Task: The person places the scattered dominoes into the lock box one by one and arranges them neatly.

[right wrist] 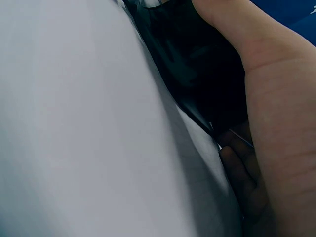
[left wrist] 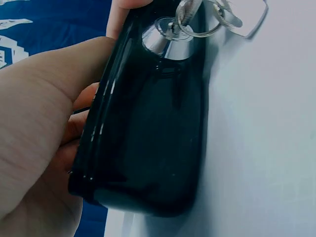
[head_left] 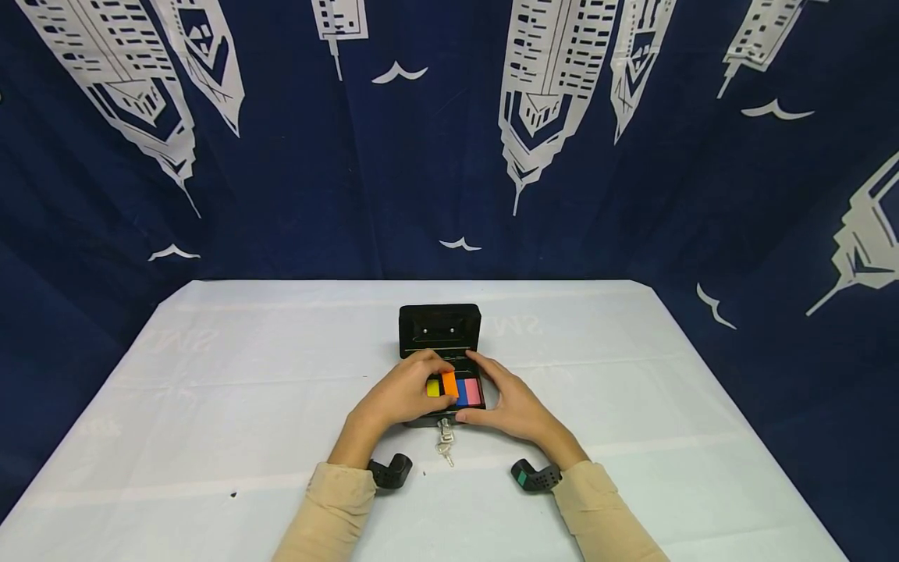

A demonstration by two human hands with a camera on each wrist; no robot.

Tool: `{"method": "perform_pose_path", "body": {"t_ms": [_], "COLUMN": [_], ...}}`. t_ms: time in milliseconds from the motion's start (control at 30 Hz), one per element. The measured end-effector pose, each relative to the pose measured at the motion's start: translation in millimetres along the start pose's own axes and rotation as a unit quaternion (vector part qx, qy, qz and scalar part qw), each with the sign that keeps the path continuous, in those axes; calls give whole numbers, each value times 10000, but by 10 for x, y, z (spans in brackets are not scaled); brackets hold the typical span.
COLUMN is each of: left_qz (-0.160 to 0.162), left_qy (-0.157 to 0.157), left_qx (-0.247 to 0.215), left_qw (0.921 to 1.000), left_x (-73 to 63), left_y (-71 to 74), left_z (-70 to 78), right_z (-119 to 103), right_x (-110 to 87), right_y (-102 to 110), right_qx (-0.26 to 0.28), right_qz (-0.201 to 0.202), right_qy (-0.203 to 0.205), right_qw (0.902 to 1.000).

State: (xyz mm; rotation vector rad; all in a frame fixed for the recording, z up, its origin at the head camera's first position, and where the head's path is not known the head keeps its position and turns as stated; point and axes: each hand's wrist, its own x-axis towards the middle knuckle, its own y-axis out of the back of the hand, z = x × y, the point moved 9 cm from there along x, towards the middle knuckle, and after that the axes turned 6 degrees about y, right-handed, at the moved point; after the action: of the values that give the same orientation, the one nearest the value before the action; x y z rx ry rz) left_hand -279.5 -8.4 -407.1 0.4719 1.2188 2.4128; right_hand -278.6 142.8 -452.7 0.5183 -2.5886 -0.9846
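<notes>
A small black metal cash box (head_left: 439, 326) stands with its lid raised. Inside it lie a yellow block (head_left: 432, 388), a blue block (head_left: 461, 392) and a pink block (head_left: 473, 391). My left hand (head_left: 405, 388) reaches over the left side and pinches an orange block (head_left: 449, 384) between thumb and fingers, above the blue and yellow ones. Around the right side, my right hand (head_left: 516, 407) grips the box, thumb at the front edge and fingers toward the hinge. Keys (head_left: 445, 446) hang from the front lock (left wrist: 168, 39). The fingertips are mostly hidden in both wrist views.
The box rests on a white-covered table (head_left: 211, 375). Behind the table hangs a dark blue curtain (head_left: 421, 172) with white building prints. A small dark speck (head_left: 234, 494) lies on the cloth at the front left.
</notes>
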Motion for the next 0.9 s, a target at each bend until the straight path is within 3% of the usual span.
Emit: {"method": "perform_pose_path", "body": {"t_ms": [400, 900], "left_qz": [-162, -226], "left_qy": [319, 387], "left_qx": [318, 275], "left_qw": [9989, 9986], "left_x": [-12, 3], "left_y": [-62, -81], "left_z": [-14, -15], "right_z": [12, 32], "right_x": [4, 1], "right_y": [-6, -9], "right_qx": [22, 3], "right_qz": [6, -21], "right_qy": [-44, -108], "right_qw": [10000, 9999]}}
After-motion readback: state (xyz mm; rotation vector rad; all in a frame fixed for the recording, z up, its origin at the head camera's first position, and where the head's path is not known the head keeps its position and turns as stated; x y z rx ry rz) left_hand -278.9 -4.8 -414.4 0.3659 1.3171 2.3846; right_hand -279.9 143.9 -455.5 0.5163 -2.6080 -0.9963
